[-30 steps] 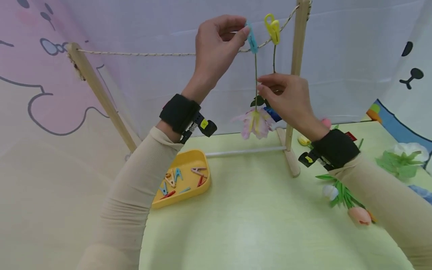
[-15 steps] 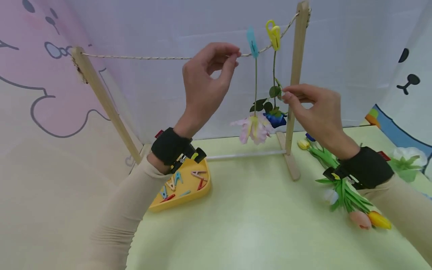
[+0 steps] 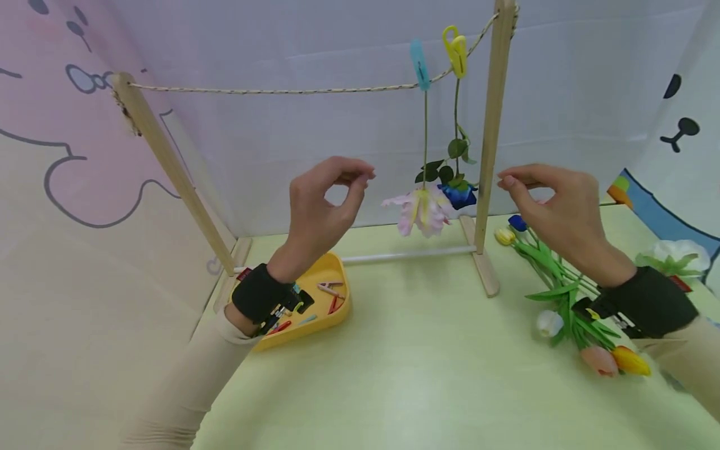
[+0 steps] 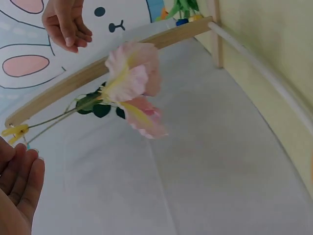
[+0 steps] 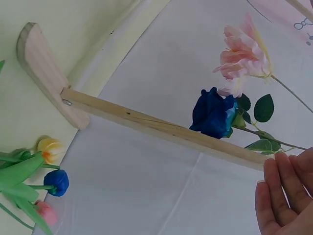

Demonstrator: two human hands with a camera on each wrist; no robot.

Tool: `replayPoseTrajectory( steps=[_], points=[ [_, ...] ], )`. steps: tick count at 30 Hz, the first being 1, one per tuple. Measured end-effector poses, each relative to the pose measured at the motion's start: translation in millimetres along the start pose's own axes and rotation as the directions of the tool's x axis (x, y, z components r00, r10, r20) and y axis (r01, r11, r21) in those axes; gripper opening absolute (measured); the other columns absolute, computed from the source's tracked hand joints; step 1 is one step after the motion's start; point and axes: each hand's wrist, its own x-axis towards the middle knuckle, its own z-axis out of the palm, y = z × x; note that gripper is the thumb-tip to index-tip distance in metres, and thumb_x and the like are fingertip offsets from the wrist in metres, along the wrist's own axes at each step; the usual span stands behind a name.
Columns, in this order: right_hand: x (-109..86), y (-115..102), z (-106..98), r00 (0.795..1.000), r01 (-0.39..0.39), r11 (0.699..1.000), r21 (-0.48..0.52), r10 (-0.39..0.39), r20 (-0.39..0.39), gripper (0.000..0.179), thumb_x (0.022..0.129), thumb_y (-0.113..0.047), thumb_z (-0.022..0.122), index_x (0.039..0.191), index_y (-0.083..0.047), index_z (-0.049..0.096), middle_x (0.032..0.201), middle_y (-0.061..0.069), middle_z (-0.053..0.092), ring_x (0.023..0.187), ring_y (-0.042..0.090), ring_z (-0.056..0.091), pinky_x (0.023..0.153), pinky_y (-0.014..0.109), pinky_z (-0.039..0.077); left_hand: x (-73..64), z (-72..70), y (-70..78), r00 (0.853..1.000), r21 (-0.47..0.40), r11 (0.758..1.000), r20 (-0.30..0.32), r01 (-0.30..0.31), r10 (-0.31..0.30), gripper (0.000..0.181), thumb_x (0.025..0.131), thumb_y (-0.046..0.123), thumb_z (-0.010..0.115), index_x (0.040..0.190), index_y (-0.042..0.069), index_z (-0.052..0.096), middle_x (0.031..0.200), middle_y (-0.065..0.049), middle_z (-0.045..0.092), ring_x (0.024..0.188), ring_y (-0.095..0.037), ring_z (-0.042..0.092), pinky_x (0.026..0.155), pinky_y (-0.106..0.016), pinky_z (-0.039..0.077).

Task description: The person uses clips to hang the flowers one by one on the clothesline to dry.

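A pale pink flower (image 3: 423, 212) hangs head down by its stem from a light-blue clothespin (image 3: 419, 65) on the rope (image 3: 281, 92). Right of it, a yellow clip (image 3: 458, 55) holds a blue rose (image 3: 458, 195) with dark green leaves, also upside down. My left hand (image 3: 323, 203) hovers left of the pink flower, below the rope, thumb and fingers loosely bent with nothing held. To the right of the wooden post, my right hand (image 3: 562, 215) is likewise in the air, holding nothing. The right wrist view shows its relaxed fingers (image 5: 281, 188).
A yellow tray (image 3: 342, 306) with several clothespins sits at left, partly behind my left wrist. Tulips (image 3: 599, 360) and a white flower (image 3: 683, 255) lie on the table at right. The frame's wooden posts (image 3: 490, 137) rise from feet joined by a white bar (image 3: 410, 254).
My left hand has let go of the light-blue clothespin and moved down and left. My right hand has drawn away from the stems to the right. Both flowers hang from the rope.
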Motion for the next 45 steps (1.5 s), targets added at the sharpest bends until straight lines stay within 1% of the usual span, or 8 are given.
replayPoseTrajectory(
  steps=[4, 8, 11, 20, 25, 34, 37, 45],
  points=[
    [-9.6, 9.0, -7.6, 1.0, 0.0, 1.0, -0.023, 0.001, 0.025, 0.02, 0.092, -0.016, 0.063, 0.108, -0.014, 0.074, 0.091, 0.004, 0.074, 0.079, -0.015, 0.053, 0.06, 0.013, 0.037, -26.8, -8.4, -5.0, 0.993, 0.01, 0.994, 0.032, 0.111, -0.112, 0.013, 0.084, -0.01, 0.063, 0.094, -0.004, 0.068, 0.086, -0.014, 0.069, 0.072, -0.022, 0.066, 0.071, -0.028, 0.055],
    [-18.0, 19.9, -13.7, 0.998, -0.001, 0.998, -0.065, 0.005, 0.059, 0.02, 0.092, -0.017, 0.063, 0.108, -0.015, 0.074, 0.089, 0.004, 0.074, 0.075, -0.016, 0.051, 0.04, 0.019, 0.026, -50.2, -12.2, -12.3, 0.977, 0.016, 0.98, 0.064, 0.2, -0.201, 0.015, 0.084, -0.01, 0.063, 0.095, -0.002, 0.069, 0.087, -0.015, 0.07, 0.072, -0.023, 0.067, 0.069, -0.03, 0.055],
    [-22.8, 29.9, -18.1, 0.997, 0.003, 0.994, -0.109, 0.006, 0.077, 0.021, 0.091, -0.017, 0.063, 0.109, -0.014, 0.074, 0.088, 0.005, 0.074, 0.071, -0.021, 0.046, 0.036, 0.022, 0.021, -63.4, -13.7, -14.5, 0.963, 0.016, 0.967, 0.093, 0.252, -0.253, 0.016, 0.084, -0.011, 0.063, 0.096, -0.002, 0.069, 0.088, -0.015, 0.07, 0.071, -0.024, 0.067, 0.068, -0.033, 0.056],
    [-42.1, 63.7, -28.1, 0.989, -0.074, 0.987, -0.144, 0.091, 0.112, 0.02, 0.092, -0.019, 0.064, 0.107, -0.01, 0.074, 0.081, 0.01, 0.073, 0.066, -0.023, 0.044, 0.032, 0.024, 0.017, -116.3, -16.6, -49.1, 0.918, 0.036, 0.931, 0.157, 0.363, -0.364, 0.017, 0.089, 0.0, 0.065, 0.102, 0.009, 0.07, 0.091, -0.007, 0.071, 0.074, -0.014, 0.067, 0.069, -0.027, 0.055],
    [-59.7, 77.4, -34.3, 0.979, -0.1, 0.981, -0.164, 0.126, 0.16, 0.018, 0.092, -0.017, 0.064, 0.102, -0.008, 0.074, 0.079, 0.012, 0.072, 0.065, -0.023, 0.043, 0.034, 0.023, 0.022, -139.6, -23.2, -59.8, 0.883, 0.077, 0.902, 0.189, 0.424, -0.431, 0.015, 0.092, 0.008, 0.064, 0.102, 0.016, 0.07, 0.092, 0.002, 0.071, 0.076, -0.007, 0.066, 0.07, -0.022, 0.055],
    [-83.1, 93.2, -38.7, 0.945, -0.16, 0.967, -0.197, 0.207, 0.252, 0.018, 0.092, -0.018, 0.063, 0.103, -0.008, 0.073, 0.082, 0.01, 0.072, 0.06, -0.005, 0.056, 0.039, 0.022, 0.035, -172.0, -37.4, -67.4, 0.835, 0.168, 0.866, 0.231, 0.471, -0.499, 0.011, 0.09, 0.007, 0.066, 0.1, 0.007, 0.071, 0.091, 0.005, 0.07, 0.074, -0.005, 0.064, 0.068, -0.02, 0.055],
    [-88.1, 98.0, -41.0, 0.928, -0.188, 0.959, -0.213, 0.244, 0.281, 0.018, 0.092, -0.018, 0.063, 0.102, -0.008, 0.073, 0.082, 0.01, 0.072, 0.06, -0.004, 0.057, 0.042, 0.023, 0.04, -178.4, -39.9, -68.6, 0.809, 0.194, 0.849, 0.258, 0.492, -0.528, 0.011, 0.09, 0.008, 0.066, 0.1, 0.008, 0.071, 0.09, 0.006, 0.07, 0.074, -0.004, 0.063, 0.067, -0.021, 0.055],
    [-98.8, 105.6, -41.7, 0.891, -0.197, 0.948, -0.25, 0.279, 0.357, 0.017, 0.092, -0.019, 0.063, 0.101, -0.009, 0.074, 0.081, 0.008, 0.072, 0.058, 0.002, 0.057, 0.045, 0.024, 0.041, -192.2, -42.9, -72.3, 0.708, 0.254, 0.787, 0.344, 0.562, -0.616, 0.014, 0.09, 0.006, 0.066, 0.099, 0.015, 0.07, 0.09, 0.001, 0.07, 0.074, -0.004, 0.061, 0.069, -0.023, 0.056]
  ],
)
